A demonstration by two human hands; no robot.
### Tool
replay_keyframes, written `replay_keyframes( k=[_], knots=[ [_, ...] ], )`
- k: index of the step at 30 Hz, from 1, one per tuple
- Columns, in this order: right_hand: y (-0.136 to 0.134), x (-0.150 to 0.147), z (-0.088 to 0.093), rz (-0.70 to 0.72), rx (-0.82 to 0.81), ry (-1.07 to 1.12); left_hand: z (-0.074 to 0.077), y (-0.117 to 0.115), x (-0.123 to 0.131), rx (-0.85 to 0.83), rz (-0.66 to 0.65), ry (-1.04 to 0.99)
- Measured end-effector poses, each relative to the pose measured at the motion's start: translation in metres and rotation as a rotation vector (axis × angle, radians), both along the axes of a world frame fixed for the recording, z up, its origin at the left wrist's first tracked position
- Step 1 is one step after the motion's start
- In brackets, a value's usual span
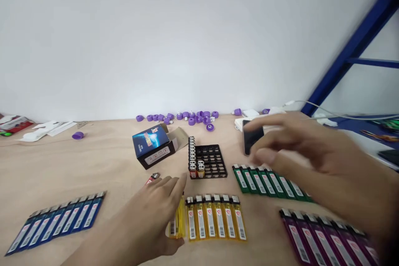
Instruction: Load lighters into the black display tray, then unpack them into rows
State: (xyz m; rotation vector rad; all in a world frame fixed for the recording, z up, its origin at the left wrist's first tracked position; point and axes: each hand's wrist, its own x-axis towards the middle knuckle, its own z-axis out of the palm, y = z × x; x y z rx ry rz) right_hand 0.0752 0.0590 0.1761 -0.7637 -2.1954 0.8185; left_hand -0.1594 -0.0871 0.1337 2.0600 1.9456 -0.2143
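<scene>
My left hand [152,216] reaches forward low over the table, its fingers and thumb closed round a yellow lighter [177,222] at the left end of a row of yellow lighters [218,222]. A black grid tray [212,161] just beyond holds several lighters in its left column. My right hand [299,153] is smeared by motion above a row of green lighters [268,181]. Its fingertips are at a dark phone-like object [252,138]; whether they grip it I cannot tell.
A blue-and-black carton [154,145] lies open left of the tray, with a red lighter [152,178] beside it. Blue lighters [59,220] lie at the left, purple ones [324,237] at the right. Purple caps [183,117] line the wall. A blue rack frame [352,50] stands at the right.
</scene>
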Motion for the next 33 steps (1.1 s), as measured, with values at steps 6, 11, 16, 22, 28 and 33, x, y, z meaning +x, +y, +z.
replay_keyframes(
  k=[6, 11, 16, 22, 28, 33],
  knots=[
    [-0.036, -0.070, -0.045, 0.289, -0.456, -0.136, 0.006, -0.011, -0.009, 0.543, -0.123, -0.125],
    [-0.049, -0.083, -0.061, 0.439, -0.699, -0.017, -0.003, -0.003, 0.005, 0.591, -0.187, -0.180],
    [-0.044, -0.086, -0.065, 0.416, -0.724, -0.035, -0.016, 0.001, 0.008, 0.642, -0.174, -0.226],
    [-0.037, -0.074, -0.049, 0.372, -0.654, -0.082, -0.030, 0.002, 0.013, 0.562, 0.196, -0.986],
    [-0.051, -0.068, -0.034, 0.210, -0.394, -0.424, -0.033, 0.006, 0.042, 0.060, 0.436, -1.666],
    [-0.039, -0.060, -0.031, 0.449, -0.421, -0.345, -0.044, -0.001, 0.042, -0.039, 0.491, -1.759]
  ],
)
